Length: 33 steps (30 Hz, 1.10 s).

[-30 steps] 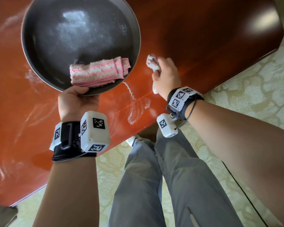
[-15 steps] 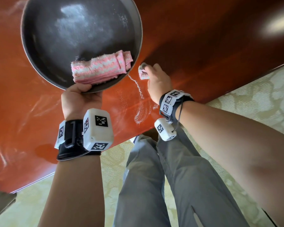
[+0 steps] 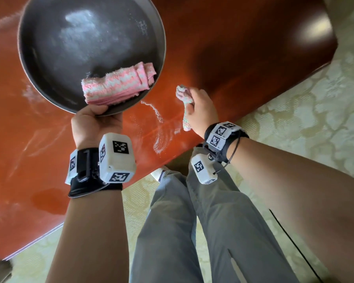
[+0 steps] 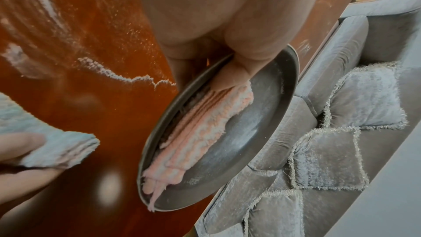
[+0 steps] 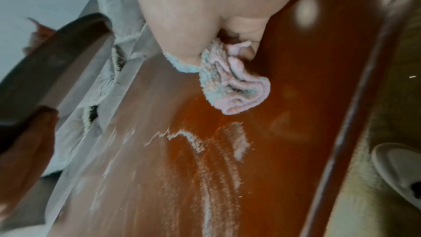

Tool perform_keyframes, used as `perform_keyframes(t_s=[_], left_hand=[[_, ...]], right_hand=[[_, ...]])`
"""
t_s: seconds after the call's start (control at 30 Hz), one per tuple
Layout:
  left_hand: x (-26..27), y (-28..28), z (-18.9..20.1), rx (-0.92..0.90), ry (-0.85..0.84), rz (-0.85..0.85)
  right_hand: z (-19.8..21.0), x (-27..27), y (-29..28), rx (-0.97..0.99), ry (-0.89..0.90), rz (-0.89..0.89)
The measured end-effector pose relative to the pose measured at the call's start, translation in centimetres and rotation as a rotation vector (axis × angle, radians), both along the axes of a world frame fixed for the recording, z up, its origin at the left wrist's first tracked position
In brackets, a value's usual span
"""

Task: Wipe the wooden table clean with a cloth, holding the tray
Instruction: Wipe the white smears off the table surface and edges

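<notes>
Inside tray, gripped by left hand, lies a folded pink towel.

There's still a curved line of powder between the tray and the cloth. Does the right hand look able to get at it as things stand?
Probably yes: the right hand holds the cloth on the table beside the powder line, with bare wood between. The tray sits just clear of it.

My tray, held above the wooden table, blocks the far left of it, the folded pink towel lying at its near rim. Between that rim and my right hand runs a narrow strip crossed by a powder line. Right of my hand, bare tabletop runs open to the corner.
</notes>
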<state>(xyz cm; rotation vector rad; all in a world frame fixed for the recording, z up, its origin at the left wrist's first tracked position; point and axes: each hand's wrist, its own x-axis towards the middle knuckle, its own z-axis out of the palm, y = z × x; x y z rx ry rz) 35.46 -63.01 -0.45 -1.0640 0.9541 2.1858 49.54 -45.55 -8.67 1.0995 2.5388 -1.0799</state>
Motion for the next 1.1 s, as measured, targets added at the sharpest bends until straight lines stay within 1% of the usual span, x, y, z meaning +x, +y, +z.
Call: perform_keyframes(t_s=[0.07, 0.2, 0.27, 0.37, 0.7, 0.87, 1.1], left_hand=[[0.7, 0.9, 0.1, 0.016, -0.015, -0.024], [1.4, 0.9, 0.1, 0.036, -0.004, -0.048], [1.8, 0.5, -0.1, 0.042, -0.004, -0.046], [2.1, -0.5, -0.5, 0.032, -0.008, -0.039], [1.5, -5.3, -1.6, 0.018, -0.027, 0.017], [0.7, -7.4, -1.5, 0.005, -0.034, 0.029], [-0.7, -9.9, -1.4, 0.016, -0.032, 0.070]], right_hand=[[0.2, 2.2, 1.0, 0.027, -0.038, -0.085], [0.1, 4.8, 1.9, 0.070, -0.099, -0.175], [-0.1, 5.6, 1.8, 0.128, -0.119, -0.185], [-0.6, 6.1, 0.9, 0.178, -0.135, -0.141], [-2.7, 3.9, -4.7, 0.172, -0.256, -0.060], [-2.4, 2.8, -7.1, 0.145, -0.315, -0.034], [-2.7, 0.5, -11.3, 0.104, -0.323, -0.047]])
